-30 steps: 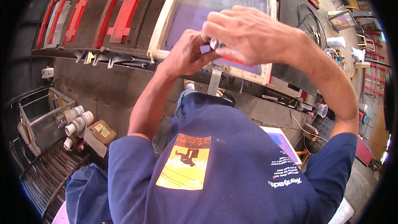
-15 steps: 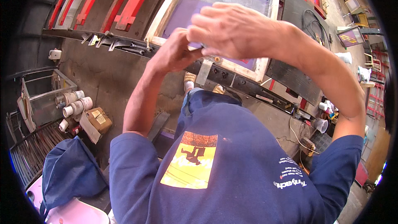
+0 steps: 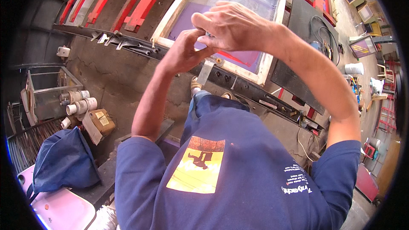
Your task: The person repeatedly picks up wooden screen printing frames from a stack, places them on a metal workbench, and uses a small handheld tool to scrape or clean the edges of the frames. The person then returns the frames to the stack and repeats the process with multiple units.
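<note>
My left hand (image 3: 186,53) and my right hand (image 3: 233,26) meet above the near edge of a wooden-framed mesh screen (image 3: 267,61). The fingers of both are closed around something small, mostly hidden between them. A little of it shows as a pale or greyish bit, too small to name. Beneath the hands, the mesh is purple, with a red streak (image 3: 235,58) near the front. A flat metal strip (image 3: 205,72) sticks out below the hands at the screen's near edge.
Red metal arms (image 3: 147,0) stand to the left of the screen. On the right lies a dark board (image 3: 294,51) with a coiled black cable (image 3: 326,32). Rolls (image 3: 82,105), a cardboard box (image 3: 101,122) and a blue bag (image 3: 64,159) on a pink chair (image 3: 70,211) sit at left.
My right arm has drawn inward, its elbow shifting left. Both hands stay together, my right hand tilting differently over my left. More of the red streak shows now.
</note>
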Motion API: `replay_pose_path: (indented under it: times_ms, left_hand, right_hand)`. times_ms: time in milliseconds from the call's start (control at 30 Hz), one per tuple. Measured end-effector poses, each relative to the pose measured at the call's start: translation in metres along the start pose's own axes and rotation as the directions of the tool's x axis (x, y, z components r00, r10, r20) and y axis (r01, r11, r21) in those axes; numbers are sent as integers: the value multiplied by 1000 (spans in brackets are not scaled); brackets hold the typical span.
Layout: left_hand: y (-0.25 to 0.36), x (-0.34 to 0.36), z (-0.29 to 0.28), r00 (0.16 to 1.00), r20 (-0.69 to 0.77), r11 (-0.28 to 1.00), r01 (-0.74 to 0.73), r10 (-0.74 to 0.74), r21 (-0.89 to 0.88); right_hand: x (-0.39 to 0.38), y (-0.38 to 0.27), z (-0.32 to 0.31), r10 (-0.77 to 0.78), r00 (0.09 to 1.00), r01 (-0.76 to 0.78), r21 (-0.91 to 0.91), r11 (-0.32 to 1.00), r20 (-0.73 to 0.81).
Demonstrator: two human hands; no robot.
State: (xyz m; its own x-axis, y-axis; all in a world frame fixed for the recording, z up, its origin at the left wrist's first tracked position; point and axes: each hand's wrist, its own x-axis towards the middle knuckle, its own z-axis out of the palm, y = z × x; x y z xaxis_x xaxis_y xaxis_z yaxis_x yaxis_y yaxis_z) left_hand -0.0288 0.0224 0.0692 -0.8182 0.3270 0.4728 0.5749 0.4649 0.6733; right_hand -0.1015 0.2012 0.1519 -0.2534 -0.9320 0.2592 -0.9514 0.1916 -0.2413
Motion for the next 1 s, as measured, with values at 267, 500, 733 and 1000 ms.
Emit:
replay_pose_path:
  times_ms: [267,500,733,1000]
  left_hand:
    - [4,-12,13,966,-166,976,210,-197,62]
    - [9,-13,9,929,-171,945,320,-328,-72]
    - [-5,-17,4,975,-128,982,185,-181,28]
    - [9,-19,2,940,-199,960,258,-276,-111]
  right_hand:
    - [14,-25,27,317,804,-121,384,915,-502]
    - [34,-12,30,430,878,13,910,414,-208]
    - [36,-30,45,578,649,-151,661,735,-494]
    - [41,-8,36,335,942,-90,964,251,1]
